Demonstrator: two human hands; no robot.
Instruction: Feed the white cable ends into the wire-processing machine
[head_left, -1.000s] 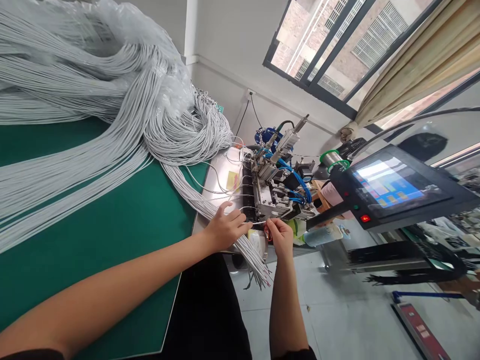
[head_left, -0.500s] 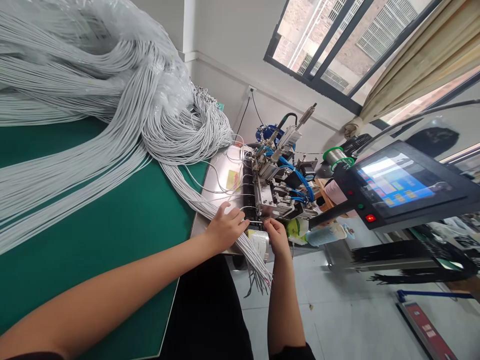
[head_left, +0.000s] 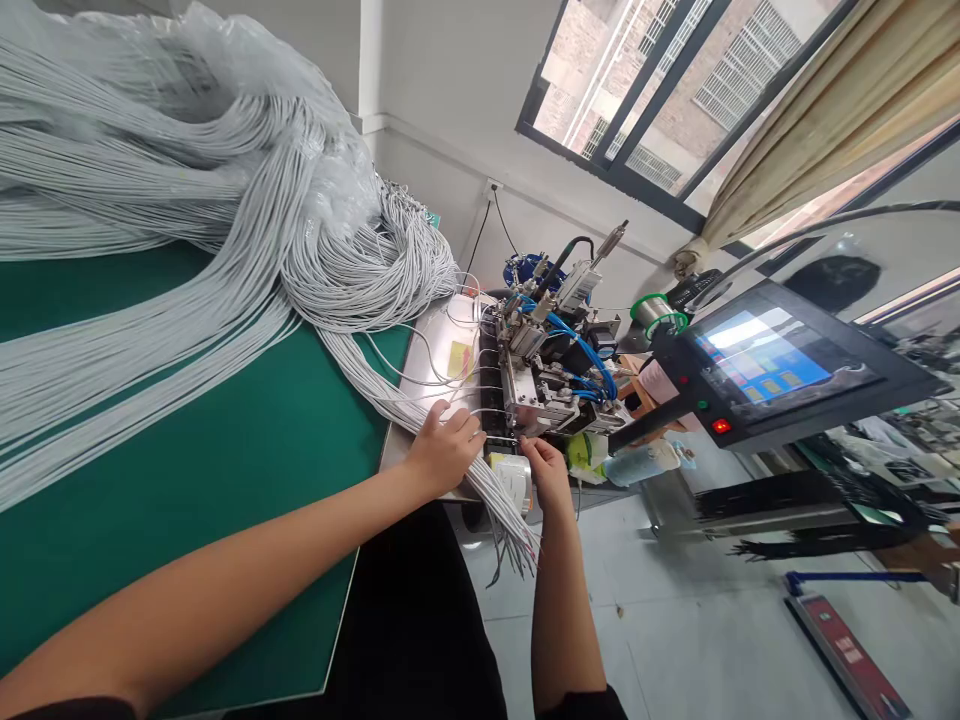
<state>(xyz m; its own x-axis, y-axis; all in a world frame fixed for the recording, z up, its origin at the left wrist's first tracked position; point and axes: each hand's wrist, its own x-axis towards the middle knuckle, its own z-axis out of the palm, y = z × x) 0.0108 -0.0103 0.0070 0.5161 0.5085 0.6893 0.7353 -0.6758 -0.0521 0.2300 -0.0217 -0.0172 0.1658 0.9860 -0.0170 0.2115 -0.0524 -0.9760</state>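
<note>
Left hand point(head_left: 442, 450) rests on the metal plate point(head_left: 439, 335) at the worktop point(head_left: 225, 480) edge, fingers curled over a thin wire point(head_left: 504, 438). The grip itself is hidden, so I cannot tell. Right hand point(head_left: 546, 472) pinches the wire's other end just in front of the machine point(head_left: 551, 385); the tip is too small to make out. Grey cable bundle point(head_left: 225, 230) is cut off at left. Touch screen point(head_left: 757, 365) text is unreadable.

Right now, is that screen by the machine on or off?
On. The screen glows blue with coloured tiles, and a red light on the panel below it is lit.
</note>
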